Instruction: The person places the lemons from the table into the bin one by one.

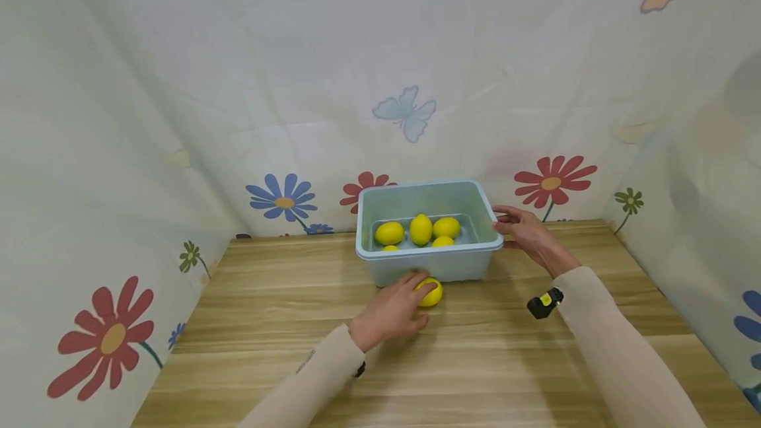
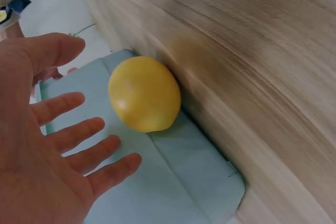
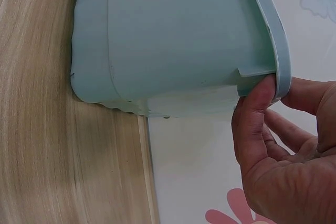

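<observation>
A light blue plastic box (image 1: 428, 263) stands on the table with several lemons (image 1: 421, 229) inside. One more lemon (image 2: 145, 94) lies on the table just outside the box's near wall. My left hand (image 1: 392, 309) reaches over that lemon from the left; in the left wrist view its fingers (image 2: 79, 135) are spread and nearly straight, with a gap to the lemon. At the box's right end, my right hand (image 1: 529, 233) pinches the rim (image 3: 283, 72) between thumb and fingers, seen closely in the right wrist view. The front wall partly hides the nearest lemons inside.
The wood-grain table (image 1: 285, 296) runs back to a pale curtain (image 1: 297, 84) printed with flowers and butterflies, close behind the box. More curtain encloses both sides. A black wrist device (image 1: 544, 303) sits on the right forearm.
</observation>
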Tool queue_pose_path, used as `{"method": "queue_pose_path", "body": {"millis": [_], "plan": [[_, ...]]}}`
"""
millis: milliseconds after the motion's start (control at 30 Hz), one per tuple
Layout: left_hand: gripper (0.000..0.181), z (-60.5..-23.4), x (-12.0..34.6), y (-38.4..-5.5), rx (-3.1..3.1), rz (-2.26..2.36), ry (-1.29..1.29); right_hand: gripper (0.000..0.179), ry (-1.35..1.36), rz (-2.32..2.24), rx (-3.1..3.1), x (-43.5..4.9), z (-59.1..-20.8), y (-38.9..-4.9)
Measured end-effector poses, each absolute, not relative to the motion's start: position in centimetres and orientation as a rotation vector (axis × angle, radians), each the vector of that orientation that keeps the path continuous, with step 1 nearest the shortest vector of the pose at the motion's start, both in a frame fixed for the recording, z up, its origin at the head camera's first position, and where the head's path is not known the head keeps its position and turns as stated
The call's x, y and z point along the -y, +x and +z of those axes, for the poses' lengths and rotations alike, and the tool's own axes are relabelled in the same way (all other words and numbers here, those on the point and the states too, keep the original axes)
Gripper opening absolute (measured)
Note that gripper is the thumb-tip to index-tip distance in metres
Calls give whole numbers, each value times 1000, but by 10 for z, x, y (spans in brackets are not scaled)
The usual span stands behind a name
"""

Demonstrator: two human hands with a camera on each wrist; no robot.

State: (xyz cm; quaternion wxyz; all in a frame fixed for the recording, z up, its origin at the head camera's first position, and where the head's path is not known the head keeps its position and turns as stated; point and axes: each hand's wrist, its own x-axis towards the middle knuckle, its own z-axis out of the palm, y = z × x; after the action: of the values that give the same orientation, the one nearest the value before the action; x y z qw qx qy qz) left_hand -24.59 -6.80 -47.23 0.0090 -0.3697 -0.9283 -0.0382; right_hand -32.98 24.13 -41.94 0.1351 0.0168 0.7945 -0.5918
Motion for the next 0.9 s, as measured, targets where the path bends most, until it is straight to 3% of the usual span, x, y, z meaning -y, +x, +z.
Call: {"method": "queue_pose_path", "body": {"millis": [900], "plan": [[66,-486,55,-252,2991,-45,-1133,60,53,-1707,-2305,-243,-421,-333]]}}
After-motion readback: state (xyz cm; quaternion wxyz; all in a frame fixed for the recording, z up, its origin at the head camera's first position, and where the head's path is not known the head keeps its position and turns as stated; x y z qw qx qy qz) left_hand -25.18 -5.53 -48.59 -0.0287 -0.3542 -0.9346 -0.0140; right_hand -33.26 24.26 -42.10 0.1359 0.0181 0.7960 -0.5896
